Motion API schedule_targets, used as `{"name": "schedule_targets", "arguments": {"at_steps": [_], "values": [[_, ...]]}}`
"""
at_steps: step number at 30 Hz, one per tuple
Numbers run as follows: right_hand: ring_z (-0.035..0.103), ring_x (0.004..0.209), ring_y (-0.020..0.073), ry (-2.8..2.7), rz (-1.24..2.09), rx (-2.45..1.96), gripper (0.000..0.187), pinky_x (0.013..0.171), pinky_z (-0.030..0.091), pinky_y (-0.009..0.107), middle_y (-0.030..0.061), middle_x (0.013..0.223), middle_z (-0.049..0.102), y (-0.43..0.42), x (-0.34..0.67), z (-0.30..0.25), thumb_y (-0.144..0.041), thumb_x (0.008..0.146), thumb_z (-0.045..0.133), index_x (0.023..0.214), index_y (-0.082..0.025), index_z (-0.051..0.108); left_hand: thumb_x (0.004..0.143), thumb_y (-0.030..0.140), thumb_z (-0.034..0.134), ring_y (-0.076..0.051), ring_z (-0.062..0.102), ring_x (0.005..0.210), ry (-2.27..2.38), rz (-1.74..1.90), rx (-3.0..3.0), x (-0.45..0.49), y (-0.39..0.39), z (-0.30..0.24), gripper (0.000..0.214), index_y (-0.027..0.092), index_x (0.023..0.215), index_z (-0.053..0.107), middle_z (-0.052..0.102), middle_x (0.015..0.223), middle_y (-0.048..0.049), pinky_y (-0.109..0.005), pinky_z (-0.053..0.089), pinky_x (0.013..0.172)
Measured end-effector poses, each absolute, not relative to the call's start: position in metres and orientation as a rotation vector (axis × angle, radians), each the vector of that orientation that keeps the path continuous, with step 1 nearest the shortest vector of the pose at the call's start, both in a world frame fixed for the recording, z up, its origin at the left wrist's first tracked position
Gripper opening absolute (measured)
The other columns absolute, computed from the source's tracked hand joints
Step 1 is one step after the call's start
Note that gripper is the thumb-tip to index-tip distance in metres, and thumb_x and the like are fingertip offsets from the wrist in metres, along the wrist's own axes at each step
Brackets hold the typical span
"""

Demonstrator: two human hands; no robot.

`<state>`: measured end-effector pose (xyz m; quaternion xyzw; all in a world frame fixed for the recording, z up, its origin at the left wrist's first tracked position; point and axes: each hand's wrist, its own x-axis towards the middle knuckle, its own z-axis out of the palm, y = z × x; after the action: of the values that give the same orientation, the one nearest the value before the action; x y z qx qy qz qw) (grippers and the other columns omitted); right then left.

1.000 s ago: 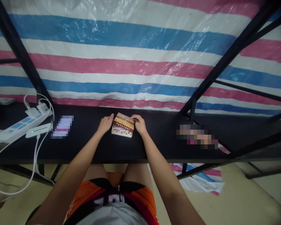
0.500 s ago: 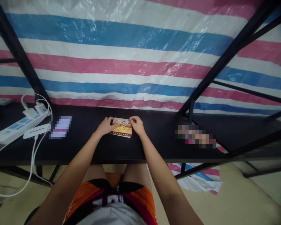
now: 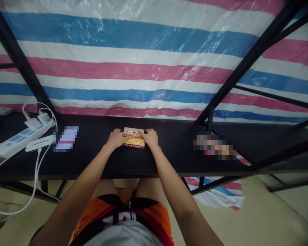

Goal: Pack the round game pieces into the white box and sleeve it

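A small flat printed box (image 3: 134,141), tan at the far end and yellow-orange nearer me, with dark lettering across its top, sits on the black desk (image 3: 133,164). My left hand (image 3: 116,138) grips its left side, the thumb reaching over the top face. At the opposite side, my right hand (image 3: 151,137) holds the right edge, its thumb also on the top. The other fingers of both hands bend down beside the box, and their tips are partly hidden.
Left of my hands lie a blurred-out phone-like item (image 3: 67,138), a white flat device (image 3: 39,143) and a white power strip (image 3: 22,136) with cables. A pixelated item (image 3: 214,147) is at the right. Black metal posts (image 3: 231,85) and striped plastic sheeting (image 3: 133,71) stand behind.
My right hand has shifted its grip, and its thumb now lies over the box's top face. The white strip along the box's near edge no longer shows. My left hand has hardly moved.
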<state>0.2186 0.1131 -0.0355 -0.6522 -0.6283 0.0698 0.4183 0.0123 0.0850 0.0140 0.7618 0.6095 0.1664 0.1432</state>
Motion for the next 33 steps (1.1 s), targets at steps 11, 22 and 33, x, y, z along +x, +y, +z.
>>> {"name": "schedule_targets", "arguments": {"at_steps": [11,22,33], "values": [[0.064,0.075,0.0213,-1.415,0.501,-1.445,0.04,0.072,0.048,0.032,0.0065,0.078,0.068,0.108,0.217,-0.024,-0.059,0.073,0.059,0.086,-0.02,0.06,0.068,0.03,0.073,-0.024,0.066,0.09,1.297,1.071,1.603,0.017,0.106,-0.012,0.045,0.014,0.107,0.056,0.069,0.101,-0.0126,-0.035,0.052,0.078],[0.067,0.082,0.0212,-1.484,1.194,-0.947,0.043,0.082,0.053,0.04,0.006,0.09,0.071,0.103,0.208,-0.018,-0.04,0.063,0.075,0.097,-0.016,0.065,0.062,0.022,0.077,-0.025,0.061,0.107,1.061,1.365,1.45,0.01,0.105,0.003,0.053,0.01,0.109,0.056,0.065,0.115,-0.0154,-0.041,0.048,0.095],[0.065,0.081,0.0193,-1.688,0.666,-1.132,0.034,0.076,0.051,0.032,0.0027,0.087,0.07,0.097,0.211,-0.011,-0.043,0.073,0.066,0.096,-0.018,0.063,0.058,0.024,0.079,-0.024,0.065,0.097,1.122,1.268,1.528,0.004,0.113,-0.003,0.046,0.012,0.097,0.058,0.068,0.106,-0.0133,-0.039,0.051,0.087]]}}
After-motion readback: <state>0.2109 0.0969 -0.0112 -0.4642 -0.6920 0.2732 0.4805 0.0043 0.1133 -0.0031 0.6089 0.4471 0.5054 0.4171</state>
